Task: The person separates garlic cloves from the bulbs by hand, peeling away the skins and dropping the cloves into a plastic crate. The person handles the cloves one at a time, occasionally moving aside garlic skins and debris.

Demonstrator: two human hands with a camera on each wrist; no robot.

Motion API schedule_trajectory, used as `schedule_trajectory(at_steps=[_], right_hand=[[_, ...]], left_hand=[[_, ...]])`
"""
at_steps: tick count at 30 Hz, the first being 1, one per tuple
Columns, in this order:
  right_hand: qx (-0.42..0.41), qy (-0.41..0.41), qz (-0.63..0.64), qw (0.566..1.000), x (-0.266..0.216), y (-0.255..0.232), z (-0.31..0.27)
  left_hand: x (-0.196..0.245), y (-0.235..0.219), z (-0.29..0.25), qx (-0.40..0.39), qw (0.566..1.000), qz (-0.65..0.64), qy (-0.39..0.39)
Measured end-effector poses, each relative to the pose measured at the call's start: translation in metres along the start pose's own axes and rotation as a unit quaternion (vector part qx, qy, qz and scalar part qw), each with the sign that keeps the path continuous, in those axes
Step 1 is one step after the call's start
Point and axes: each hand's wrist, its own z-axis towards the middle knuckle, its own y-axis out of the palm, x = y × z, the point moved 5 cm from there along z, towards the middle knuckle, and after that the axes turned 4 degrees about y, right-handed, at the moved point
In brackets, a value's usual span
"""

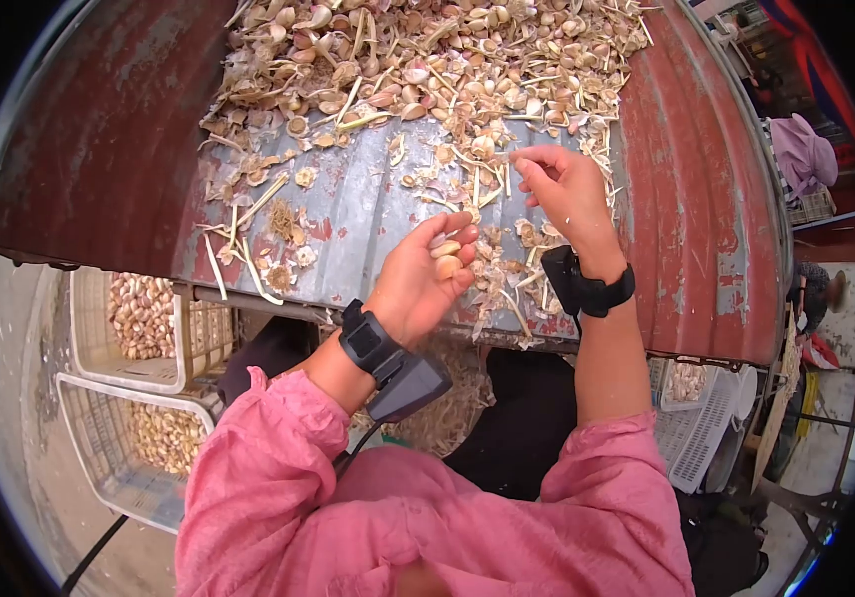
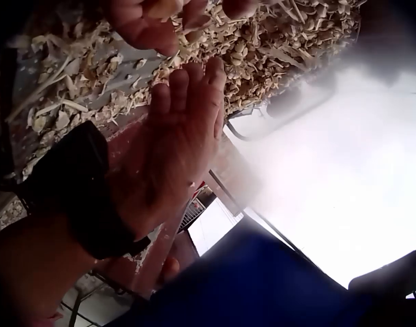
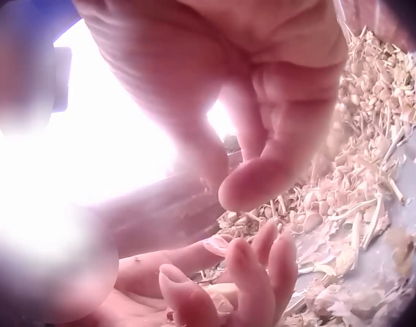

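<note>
My left hand (image 1: 426, 274) is turned palm up over the near edge of the metal table (image 1: 338, 209), its fingers curled round garlic cloves (image 1: 447, 267). In the right wrist view, the fingers (image 3: 249, 279) of that hand bend over a pale clove. My right hand (image 1: 572, 194) hovers just to the right and a little farther forward, with fingers loosely bent. Nothing shows between its thumb and fingertips in the right wrist view. Below it lie papery skins (image 1: 492, 269) and dry stems. A large heap of garlic cloves (image 1: 418, 80) covers the far part of the table.
Cut stems and root tufts (image 1: 278, 219) lie left of the hands. At lower left stand two plastic crates (image 1: 184, 343) with garlic cloves inside. Another white basket (image 1: 701, 428) sits below the table at the right. Red painted panels (image 1: 686, 199) flank the grey middle.
</note>
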Motion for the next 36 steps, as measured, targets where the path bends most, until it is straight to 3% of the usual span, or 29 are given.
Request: schedule_trajectory(at_steps=[2, 3, 5, 6, 8, 10, 12, 13, 15, 18, 19, 21, 22, 23, 24, 25, 26, 28, 31, 34, 36], right_hand=[[0.060, 0.015, -0.138, 0.988, 0.022, -0.014, 0.041], [0.059, 0.014, -0.138, 0.989, 0.032, -0.010, 0.052], [-0.022, -0.108, -0.260, 0.959, 0.032, 0.012, 0.067], [-0.023, -0.108, -0.261, 0.959, 0.031, 0.014, 0.067], [-0.040, -0.127, -0.390, 0.911, 0.029, 0.022, 0.063], [-0.038, -0.126, -0.354, 0.926, 0.020, 0.023, 0.042], [-0.033, -0.104, -0.148, 0.983, 0.013, 0.019, 0.017], [-0.034, -0.103, -0.148, 0.983, 0.007, 0.023, 0.001], [0.066, -0.257, -0.199, 0.943, -0.019, 0.031, -0.037], [0.111, -0.304, -0.317, 0.891, -0.019, 0.054, -0.066], [0.116, -0.301, -0.317, 0.892, -0.019, 0.054, -0.069], [0.083, -0.300, -0.157, 0.937, -0.019, 0.048, -0.074], [0.085, -0.300, -0.156, 0.937, -0.017, 0.045, -0.073], [0.049, -0.182, -0.010, 0.982, -0.002, 0.039, -0.066], [0.010, -0.056, 0.139, 0.989, 0.016, 0.040, -0.062], [-0.011, -0.005, 0.229, 0.973, 0.026, 0.041, -0.059], [-0.010, -0.004, 0.233, 0.972, 0.027, 0.036, -0.055], [-0.110, 0.093, 0.288, 0.947, 0.032, 0.035, -0.054], [-0.102, 0.079, 0.303, 0.944, 0.030, 0.033, -0.057], [-0.116, 0.067, 0.290, 0.948, 0.026, 0.026, -0.058], [-0.136, 0.073, 0.270, 0.951, 0.026, 0.026, -0.061]], left_hand=[[0.005, -0.008, 0.005, 0.012, 0.999, 0.016, 0.029], [0.007, -0.006, 0.003, 0.012, 0.999, 0.015, 0.031], [0.016, -0.004, 0.000, 0.079, 0.991, 0.071, 0.079], [0.017, -0.005, 0.001, 0.080, 0.991, 0.070, 0.079], [0.021, -0.006, 0.005, 0.047, 0.990, 0.092, 0.095], [0.024, -0.001, 0.003, 0.046, 0.987, 0.110, 0.107], [0.025, 0.004, -0.001, 0.046, 0.984, 0.128, 0.118], [0.023, 0.008, -0.002, 0.030, 0.981, 0.162, 0.105], [0.018, 0.013, -0.004, 0.011, 0.976, 0.201, 0.088], [0.012, 0.018, -0.003, -0.007, 0.954, 0.277, 0.116], [0.015, 0.014, -0.002, 0.008, 0.938, 0.313, 0.151], [0.015, 0.010, 0.001, 0.022, 0.918, 0.350, 0.185], [0.016, 0.012, 0.003, 0.009, 0.898, 0.385, 0.212], [0.016, 0.013, 0.003, -0.002, 0.876, 0.418, 0.239], [0.016, 0.013, 0.000, -0.009, 0.852, 0.453, 0.263], [0.016, 0.013, 0.000, -0.007, 0.850, 0.458, 0.261], [0.014, 0.017, 0.000, -0.020, 0.856, 0.451, 0.252], [0.008, 0.018, -0.002, -0.030, 0.864, 0.445, 0.235], [0.006, 0.021, -0.003, -0.039, 0.859, 0.446, 0.249], [0.010, 0.026, -0.008, -0.043, 0.824, 0.490, 0.282], [0.004, 0.021, -0.005, -0.036, 0.895, 0.422, 0.137]])
